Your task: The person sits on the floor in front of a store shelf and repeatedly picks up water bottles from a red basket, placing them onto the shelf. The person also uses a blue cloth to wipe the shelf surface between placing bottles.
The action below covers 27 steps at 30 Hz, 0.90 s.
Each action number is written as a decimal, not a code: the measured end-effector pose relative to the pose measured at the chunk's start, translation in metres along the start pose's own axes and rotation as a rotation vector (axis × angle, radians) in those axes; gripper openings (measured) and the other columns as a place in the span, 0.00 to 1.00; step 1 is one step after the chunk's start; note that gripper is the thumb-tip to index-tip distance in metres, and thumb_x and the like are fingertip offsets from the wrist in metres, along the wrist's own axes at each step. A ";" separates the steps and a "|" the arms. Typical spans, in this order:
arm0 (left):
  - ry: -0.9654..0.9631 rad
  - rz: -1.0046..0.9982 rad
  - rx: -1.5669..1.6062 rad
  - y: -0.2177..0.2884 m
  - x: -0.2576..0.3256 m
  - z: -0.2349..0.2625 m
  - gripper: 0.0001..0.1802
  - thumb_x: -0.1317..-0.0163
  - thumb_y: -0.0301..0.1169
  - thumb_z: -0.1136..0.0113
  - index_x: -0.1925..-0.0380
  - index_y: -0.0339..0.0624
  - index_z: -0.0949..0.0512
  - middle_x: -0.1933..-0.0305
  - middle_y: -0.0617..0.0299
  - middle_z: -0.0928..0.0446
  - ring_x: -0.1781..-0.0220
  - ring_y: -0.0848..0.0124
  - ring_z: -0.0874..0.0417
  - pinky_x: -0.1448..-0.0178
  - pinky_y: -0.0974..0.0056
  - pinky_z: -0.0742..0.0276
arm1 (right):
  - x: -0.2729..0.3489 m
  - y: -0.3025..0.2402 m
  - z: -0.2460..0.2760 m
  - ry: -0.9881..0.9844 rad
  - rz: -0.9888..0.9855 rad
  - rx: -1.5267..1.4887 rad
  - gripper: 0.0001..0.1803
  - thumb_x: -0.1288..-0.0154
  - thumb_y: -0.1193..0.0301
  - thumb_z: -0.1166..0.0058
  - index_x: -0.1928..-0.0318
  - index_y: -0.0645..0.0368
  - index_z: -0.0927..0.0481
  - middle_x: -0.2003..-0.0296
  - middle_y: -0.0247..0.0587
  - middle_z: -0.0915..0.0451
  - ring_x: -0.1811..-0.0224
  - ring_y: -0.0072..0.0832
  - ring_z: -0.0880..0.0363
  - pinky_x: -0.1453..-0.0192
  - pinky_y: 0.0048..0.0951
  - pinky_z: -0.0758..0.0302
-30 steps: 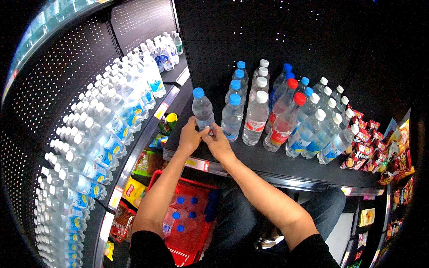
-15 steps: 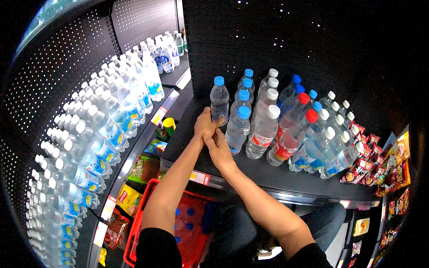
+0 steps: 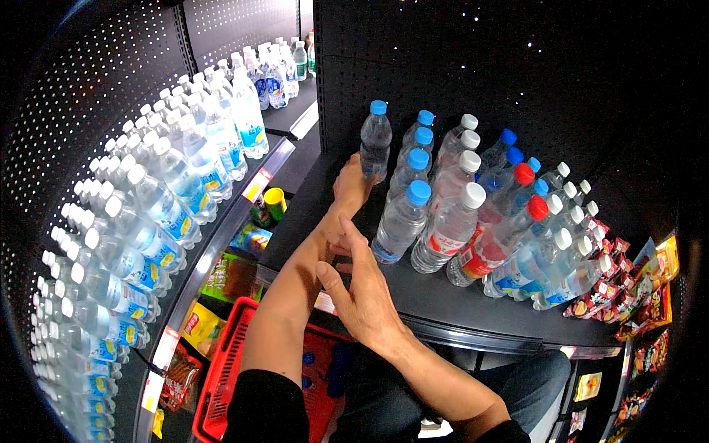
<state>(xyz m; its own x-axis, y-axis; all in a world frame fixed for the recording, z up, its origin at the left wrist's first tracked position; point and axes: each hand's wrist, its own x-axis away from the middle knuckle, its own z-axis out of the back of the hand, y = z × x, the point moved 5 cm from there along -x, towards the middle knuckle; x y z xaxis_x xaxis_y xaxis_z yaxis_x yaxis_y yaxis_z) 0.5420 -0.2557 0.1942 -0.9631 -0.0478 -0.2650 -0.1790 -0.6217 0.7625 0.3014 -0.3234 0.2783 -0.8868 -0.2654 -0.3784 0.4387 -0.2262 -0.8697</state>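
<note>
My left hand [image 3: 351, 184] is stretched far across the black shelf, its fingers closed around the lower part of a clear water bottle [image 3: 377, 138] with a light blue cap. The bottle stands upright, or nearly so; its base is hidden by the hand. My right hand [image 3: 362, 295] hovers nearer to me beside my left forearm, thumb and fingers apart, with nothing in it. Just right of both hands runs a row of similar blue-capped bottles [image 3: 399, 225], and beyond it a row of white-capped bottles [image 3: 444, 230].
Red-capped bottles [image 3: 491, 244] and several others stand farther right, then red snack packets [image 3: 591, 299]. A side shelf on the left carries many white-capped bottles [image 3: 159, 199]. Below the shelf edge [image 3: 473, 334], a red basket [image 3: 235, 354] sits by my legs, holding blue-capped items.
The left hand has pushed the bottle farther back along the shelf. My right hand has left the bottle's side, drawn back toward me and spread its fingers.
</note>
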 end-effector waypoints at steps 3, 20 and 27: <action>0.041 -0.009 -0.024 -0.006 -0.009 -0.003 0.32 0.40 0.35 0.28 0.37 0.45 0.30 0.41 0.45 0.21 0.38 0.44 0.20 0.39 0.46 0.23 | -0.001 0.003 -0.002 -0.060 -0.009 0.050 0.39 0.23 0.67 0.46 0.23 0.67 0.51 0.36 0.62 0.30 0.36 0.45 0.26 0.38 0.41 0.22; 0.056 0.054 -0.068 -0.011 -0.022 -0.017 0.33 0.42 0.51 0.28 0.45 0.44 0.27 0.43 0.46 0.20 0.39 0.45 0.20 0.39 0.47 0.24 | 0.003 -0.014 -0.001 0.036 0.104 -0.033 0.37 0.28 0.72 0.43 0.24 0.66 0.44 0.48 0.57 0.24 0.47 0.47 0.20 0.45 0.40 0.21; 0.174 -0.059 -0.140 -0.023 -0.016 -0.001 0.37 0.42 0.46 0.25 0.39 0.36 0.28 0.38 0.46 0.23 0.40 0.45 0.19 0.38 0.49 0.24 | 0.003 -0.015 -0.006 0.014 0.136 0.012 0.36 0.29 0.73 0.43 0.25 0.66 0.43 0.52 0.58 0.24 0.50 0.50 0.22 0.45 0.43 0.23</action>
<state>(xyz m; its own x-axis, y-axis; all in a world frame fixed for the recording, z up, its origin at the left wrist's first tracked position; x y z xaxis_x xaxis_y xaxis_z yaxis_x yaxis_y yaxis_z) 0.5615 -0.2415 0.1803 -0.9003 -0.1349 -0.4138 -0.1925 -0.7294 0.6565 0.2915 -0.3149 0.2879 -0.8209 -0.2810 -0.4971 0.5567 -0.2001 -0.8062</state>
